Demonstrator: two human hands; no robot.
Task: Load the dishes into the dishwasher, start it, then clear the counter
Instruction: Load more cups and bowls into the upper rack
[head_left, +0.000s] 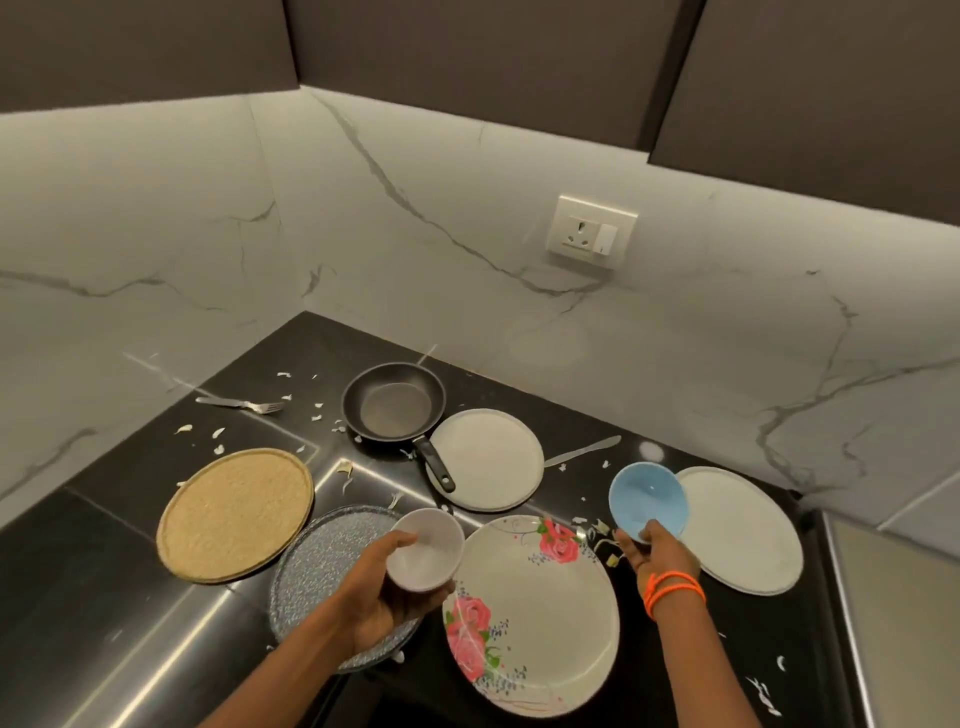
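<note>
So, handling: both bowls looked light, rigid, breakable; I judged the rims the best hold.
Left hand (379, 582): gripped the small white round bowl (427, 553), left of the rose-patterned oval plate (535, 618).
Right hand (657, 558): pinched the glossy pale-blue bowl (647, 499), tilted, beyond the plate's right edge.

We see a glossy black stone counter (156, 597), a rough woven mat (234, 514), a matt dark frying pan (395, 402), a shiny metal fork (244, 404), and a smooth glossy floral plate (540, 613).
</note>
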